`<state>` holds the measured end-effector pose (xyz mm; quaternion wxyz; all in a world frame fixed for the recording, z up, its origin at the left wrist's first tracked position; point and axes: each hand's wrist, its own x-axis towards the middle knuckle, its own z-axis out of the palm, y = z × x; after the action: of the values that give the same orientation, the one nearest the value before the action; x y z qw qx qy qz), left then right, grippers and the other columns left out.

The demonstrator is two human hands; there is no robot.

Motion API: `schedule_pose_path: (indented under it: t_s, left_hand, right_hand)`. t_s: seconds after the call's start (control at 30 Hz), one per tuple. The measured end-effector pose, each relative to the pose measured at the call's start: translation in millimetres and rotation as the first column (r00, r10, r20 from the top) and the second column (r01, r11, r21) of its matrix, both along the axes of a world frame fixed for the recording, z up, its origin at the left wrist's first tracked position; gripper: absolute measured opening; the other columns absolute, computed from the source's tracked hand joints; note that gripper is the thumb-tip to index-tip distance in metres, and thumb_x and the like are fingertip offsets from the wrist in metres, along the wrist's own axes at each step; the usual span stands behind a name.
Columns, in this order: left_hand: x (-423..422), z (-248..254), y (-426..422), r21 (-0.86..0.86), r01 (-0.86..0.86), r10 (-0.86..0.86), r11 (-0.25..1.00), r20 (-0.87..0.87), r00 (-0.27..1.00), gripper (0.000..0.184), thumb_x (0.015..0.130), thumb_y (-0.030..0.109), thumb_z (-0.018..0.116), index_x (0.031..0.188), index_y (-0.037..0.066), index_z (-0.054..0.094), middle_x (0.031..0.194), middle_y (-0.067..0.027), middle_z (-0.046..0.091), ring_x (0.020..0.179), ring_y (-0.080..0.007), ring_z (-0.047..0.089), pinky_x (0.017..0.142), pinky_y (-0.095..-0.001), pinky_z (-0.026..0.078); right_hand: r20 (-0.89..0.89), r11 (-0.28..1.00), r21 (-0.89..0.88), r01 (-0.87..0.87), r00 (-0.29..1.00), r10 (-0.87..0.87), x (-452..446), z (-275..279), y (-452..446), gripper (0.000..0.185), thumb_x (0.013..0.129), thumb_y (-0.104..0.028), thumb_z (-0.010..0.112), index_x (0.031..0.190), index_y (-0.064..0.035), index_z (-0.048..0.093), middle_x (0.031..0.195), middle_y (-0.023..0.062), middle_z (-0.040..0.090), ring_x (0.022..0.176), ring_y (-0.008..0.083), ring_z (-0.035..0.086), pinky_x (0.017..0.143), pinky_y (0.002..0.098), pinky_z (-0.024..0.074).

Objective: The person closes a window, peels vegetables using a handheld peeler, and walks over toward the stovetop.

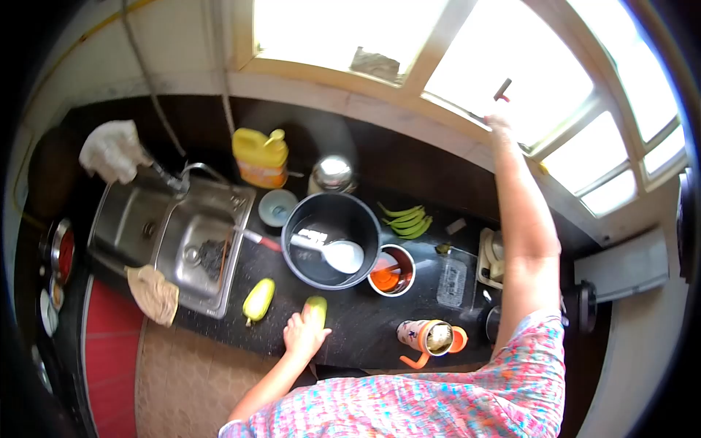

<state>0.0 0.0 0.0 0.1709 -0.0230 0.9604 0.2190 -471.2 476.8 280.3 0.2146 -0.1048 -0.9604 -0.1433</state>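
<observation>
My left hand (304, 336) lies over the near end of a pale green cucumber-like vegetable (316, 309) at the counter's front edge, fingers closed round it. A second, yellower vegetable of the same shape (259, 300) rests a little to the left. My right arm stretches up to the bright window, where my right hand (500, 122) is washed out by glare. Just above that hand shows a small dark bar with a red bit (502, 90); whether the hand holds it is unclear. A large dark pot (293, 257) with a white ladle (343, 256) stands beyond my left hand.
A double steel sink (171, 201) is at left, with a yellow jug (261, 157) behind the counter's bowl (278, 208). Green bananas (409, 221), a steel container with orange contents (405, 281), an orange-handled mug (415, 334) and a clear plastic tray (452, 282) stand to the right.
</observation>
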Motion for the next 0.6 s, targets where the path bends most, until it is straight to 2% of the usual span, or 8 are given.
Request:
schedule_pose_path:
  t_s: [0.07,0.17,0.23,0.37,0.4,0.5,0.53,0.6]
  left_hand:
    - [16,12,19,-0.003,-0.047,0.047,0.999,-0.066,0.997,0.092,0.064,0.042,0.078,0.137,0.008,0.033,0.105,-0.0183,0.049,0.097,-0.0344,0.054,0.078,-0.0446,0.048]
    - [-5,-19,5,-0.017,-0.110,0.107,0.994,-0.136,0.985,0.090,0.064,0.034,0.078,0.137,0.006,0.032,0.103,-0.0201,0.049,0.096,-0.0374,0.054,0.077,-0.0473,0.049]
    - [-3,-20,7,-0.019,-0.145,0.144,0.989,-0.066,0.987,0.088,0.067,0.028,0.073,0.139,0.006,0.028,0.104,-0.0202,0.048,0.098,-0.0383,0.054,0.081,-0.0467,0.049]
    - [-7,-42,-24,0.334,-0.315,0.263,0.889,0.191,0.946,0.081,0.070,0.027,0.070,0.138,0.002,0.032,0.120,-0.0210,0.052,0.108,-0.0345,0.055,0.095,-0.0415,0.045]
    - [5,-45,-27,0.808,-0.441,0.336,0.392,0.320,0.886,0.071,0.079,0.026,0.065,0.137,-0.001,0.034,0.121,-0.0171,0.055,0.107,-0.0285,0.056,0.092,-0.0385,0.047]
    - [17,-6,-45,0.670,-0.673,0.041,-0.313,0.718,0.695,0.053,0.083,0.018,0.058,0.130,0.000,0.041,0.116,-0.0120,0.057,0.105,-0.0244,0.058,0.092,-0.0365,0.048]
    - [21,17,-46,0.613,-0.627,-0.057,-0.481,0.691,0.720,0.050,0.083,0.018,0.057,0.128,0.001,0.042,0.115,-0.0146,0.057,0.105,-0.0271,0.059,0.093,-0.0402,0.048]
    - [23,57,-43,0.608,-0.554,-0.058,-0.569,0.643,0.764,0.056,0.087,0.035,0.056,0.130,0.003,0.041,0.115,-0.0183,0.057,0.103,-0.0333,0.060,0.089,-0.0508,0.049]
  right_hand:
    - [-0.021,0.990,-0.140,-0.018,1.000,0.016,-27,-12,14,0.036,0.087,-0.043,0.050,0.085,-0.0109,0.066,0.064,0.0035,0.063,0.060,0.0194,0.061,0.058,0.0348,0.0474]
    - [-0.516,0.751,-0.550,-0.366,0.856,0.038,-5,-7,-52,0.034,0.089,-0.038,0.058,0.093,-0.0043,0.063,0.067,0.0026,0.062,0.061,0.0143,0.059,0.058,0.0277,0.0467]
    - [-0.704,0.635,-0.536,-0.557,0.710,0.029,39,20,-88,0.034,0.086,-0.029,0.066,0.101,0.0000,0.060,0.081,0.0084,0.063,0.070,0.0161,0.060,0.064,0.0275,0.0485]
    - [-0.806,0.326,-0.497,-0.804,0.567,0.171,160,47,-156,0.024,0.090,-0.021,0.062,0.102,-0.0009,0.060,0.090,0.0059,0.058,0.074,0.0101,0.052,0.067,0.0253,0.0451]
    - [-0.798,0.199,-0.557,-0.807,0.586,0.142,197,46,-175,0.024,0.091,-0.023,0.060,0.102,-0.0012,0.061,0.091,0.0062,0.058,0.074,0.0101,0.051,0.068,0.0248,0.0444]
    - [-0.747,-0.035,-0.653,-0.757,0.636,0.190,295,11,-214,0.027,0.095,-0.029,0.052,0.100,-0.0029,0.058,0.092,0.0083,0.060,0.075,0.0104,0.053,0.071,0.0231,0.0426]
    - [-0.715,-0.227,-0.699,-0.678,0.663,0.220,321,-7,-228,0.027,0.097,-0.030,0.049,0.101,-0.0039,0.055,0.093,0.0091,0.061,0.075,0.0109,0.054,0.070,0.0233,0.0431]
    - [-0.594,-0.554,-0.735,-0.392,0.766,0.246,371,-48,-254,0.025,0.098,-0.030,0.046,0.101,-0.0058,0.050,0.092,0.0100,0.062,0.073,0.0118,0.056,0.068,0.0235,0.0441]
